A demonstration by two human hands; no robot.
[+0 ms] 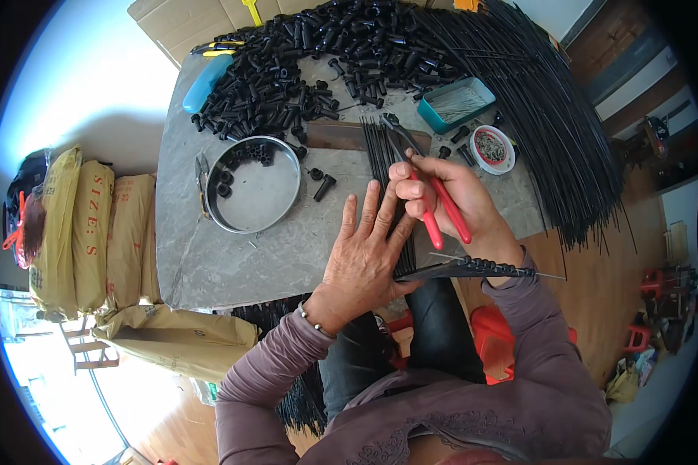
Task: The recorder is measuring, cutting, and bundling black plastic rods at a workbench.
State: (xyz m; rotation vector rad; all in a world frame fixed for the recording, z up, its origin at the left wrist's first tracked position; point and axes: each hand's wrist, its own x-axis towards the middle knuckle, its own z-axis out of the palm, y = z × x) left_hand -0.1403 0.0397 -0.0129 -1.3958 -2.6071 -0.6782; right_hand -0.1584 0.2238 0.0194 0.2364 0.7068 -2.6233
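Observation:
My right hand (469,198) is closed around the red handles of a pair of pincers (451,211). Their dark jaws point away from me, over the far ends of a row of thin black rods (378,155). My left hand (364,252) lies flat with its fingers spread, index finger against the rods near the table's front edge. Close to its thumb, a black strip (438,270) juts out to the right, with small black pieces strung on thin wire (498,267) beside it. A flat brown bar (337,135) lies by the rods' far ends.
A round metal tray (293,203) holds small black parts, with pliers (202,178) beside it. Black tubular pieces (287,70) heap up behind. Right stand a teal box (456,105) of thin pins and a white tub (498,165). Long black rods (551,139) overhang the table's right edge.

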